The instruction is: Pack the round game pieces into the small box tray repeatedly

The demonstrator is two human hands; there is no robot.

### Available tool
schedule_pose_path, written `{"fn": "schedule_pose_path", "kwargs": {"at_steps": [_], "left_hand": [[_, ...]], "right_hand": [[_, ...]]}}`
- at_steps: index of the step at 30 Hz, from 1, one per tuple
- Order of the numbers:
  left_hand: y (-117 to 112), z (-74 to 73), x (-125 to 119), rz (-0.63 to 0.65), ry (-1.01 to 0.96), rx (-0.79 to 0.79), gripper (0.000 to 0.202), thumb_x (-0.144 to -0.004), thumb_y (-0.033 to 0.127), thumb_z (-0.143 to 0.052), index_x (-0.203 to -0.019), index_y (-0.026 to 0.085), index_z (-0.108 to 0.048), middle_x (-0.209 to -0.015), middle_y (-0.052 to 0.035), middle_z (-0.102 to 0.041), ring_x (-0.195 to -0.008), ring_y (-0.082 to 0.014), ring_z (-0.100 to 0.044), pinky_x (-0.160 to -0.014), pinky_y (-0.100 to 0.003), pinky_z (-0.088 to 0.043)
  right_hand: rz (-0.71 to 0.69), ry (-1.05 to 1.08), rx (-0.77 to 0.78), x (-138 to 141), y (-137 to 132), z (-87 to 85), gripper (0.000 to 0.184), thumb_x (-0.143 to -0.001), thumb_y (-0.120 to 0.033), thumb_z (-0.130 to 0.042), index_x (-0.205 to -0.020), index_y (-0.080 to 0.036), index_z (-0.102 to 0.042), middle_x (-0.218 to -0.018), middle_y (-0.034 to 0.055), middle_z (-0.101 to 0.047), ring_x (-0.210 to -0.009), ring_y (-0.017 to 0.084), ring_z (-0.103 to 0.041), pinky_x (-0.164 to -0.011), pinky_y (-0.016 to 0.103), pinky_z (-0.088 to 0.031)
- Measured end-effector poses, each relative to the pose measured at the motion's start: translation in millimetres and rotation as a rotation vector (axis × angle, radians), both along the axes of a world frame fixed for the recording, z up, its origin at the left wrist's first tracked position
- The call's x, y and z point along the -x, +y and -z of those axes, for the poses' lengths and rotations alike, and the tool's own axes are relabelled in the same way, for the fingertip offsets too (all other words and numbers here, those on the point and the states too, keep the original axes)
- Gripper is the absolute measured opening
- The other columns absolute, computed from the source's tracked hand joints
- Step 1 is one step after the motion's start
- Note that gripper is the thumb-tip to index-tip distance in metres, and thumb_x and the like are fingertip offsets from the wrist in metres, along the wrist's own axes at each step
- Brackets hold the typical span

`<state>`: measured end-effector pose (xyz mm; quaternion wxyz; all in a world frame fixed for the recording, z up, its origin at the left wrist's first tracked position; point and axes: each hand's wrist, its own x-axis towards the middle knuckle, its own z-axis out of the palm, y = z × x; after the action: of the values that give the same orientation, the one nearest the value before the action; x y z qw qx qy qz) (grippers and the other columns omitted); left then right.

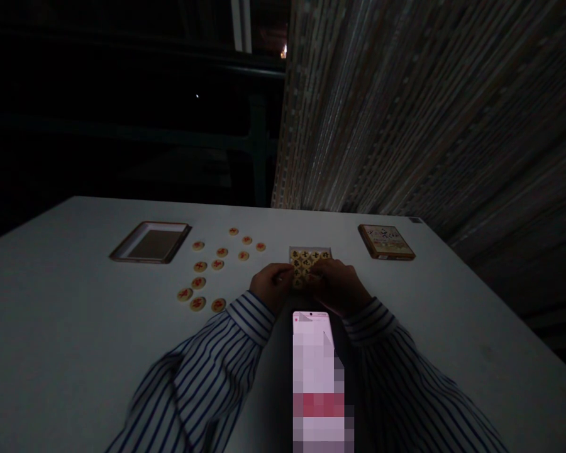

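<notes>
A tight block of round, pale game pieces with dark marks [311, 257] lies on the white table [75, 327]. My left hand [271, 286] and my right hand [337, 286] rest at the block's near edge, fingers curled in against the pieces. What the fingertips pinch, if anything, is hidden in the dim light. Both arms wear blue-striped sleeves. A lit phone [317, 377] stands between my forearms.
Several loose round pieces with red marks [207, 277] lie scattered left of my hands. An open box half [151, 242] sits at the far left, a printed lid [385, 241] at the far right. A tall stack of boards [405, 107] rises behind.
</notes>
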<state>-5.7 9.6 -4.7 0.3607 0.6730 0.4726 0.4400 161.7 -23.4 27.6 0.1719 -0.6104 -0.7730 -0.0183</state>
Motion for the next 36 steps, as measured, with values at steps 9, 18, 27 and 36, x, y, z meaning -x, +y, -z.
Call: {"fn": "schedule_pose_path", "kwargs": {"at_steps": [9, 18, 27, 36], "left_hand": [[-1.1, -3.2, -0.2, -0.023, 0.067, -0.058, 0.016, -0.071, 0.024, -0.055, -0.082, 0.016, -0.065, -0.079, -0.0061, -0.066, -0.069, -0.0147, -0.06, -0.065, -0.029, -0.05], [0.4, 0.7, -0.3, -0.015, 0.086, -0.087, 0.017, -0.072, 0.026, -0.055, -0.083, 0.017, -0.064, -0.08, -0.0054, -0.065, -0.067, -0.0133, -0.059, -0.063, -0.027, -0.05], [0.4, -0.8, 0.3, -0.018, 0.106, -0.103, 0.015, -0.072, 0.025, -0.054, -0.081, 0.018, -0.064, -0.079, -0.0047, -0.066, -0.069, -0.0136, -0.06, -0.063, -0.027, -0.049], [0.6, -0.8, 0.6, 0.0, 0.114, -0.11, 0.016, -0.073, 0.024, -0.053, -0.082, 0.017, -0.064, -0.08, -0.0058, -0.066, -0.069, -0.0136, -0.06, -0.063, -0.027, -0.05]], "right_hand": [[-0.016, -0.013, 0.037, -0.8, 1.5, -3.6, 0.023, -0.076, -0.038, -0.046, -0.083, -0.021, -0.059, -0.085, 0.0037, -0.06, -0.081, 0.017, -0.05, -0.061, 0.028, -0.031], [-0.042, -0.002, 0.092, -2.6, 5.1, -4.2, 0.015, -0.073, -0.032, -0.052, -0.082, -0.022, -0.059, -0.088, 0.0021, -0.058, -0.085, 0.016, -0.05, -0.065, 0.028, -0.033], [-0.051, -0.017, 0.105, -3.4, 4.0, -6.7, 0.016, -0.074, -0.034, -0.05, -0.081, -0.022, -0.059, -0.09, 0.0024, -0.059, -0.084, 0.017, -0.05, -0.063, 0.028, -0.034], [-0.033, -0.033, 0.149, -2.1, 4.9, -7.5, 0.015, -0.072, -0.033, -0.053, -0.08, -0.022, -0.059, -0.089, 0.0023, -0.059, -0.086, 0.018, -0.05, -0.062, 0.028, -0.033]]}}
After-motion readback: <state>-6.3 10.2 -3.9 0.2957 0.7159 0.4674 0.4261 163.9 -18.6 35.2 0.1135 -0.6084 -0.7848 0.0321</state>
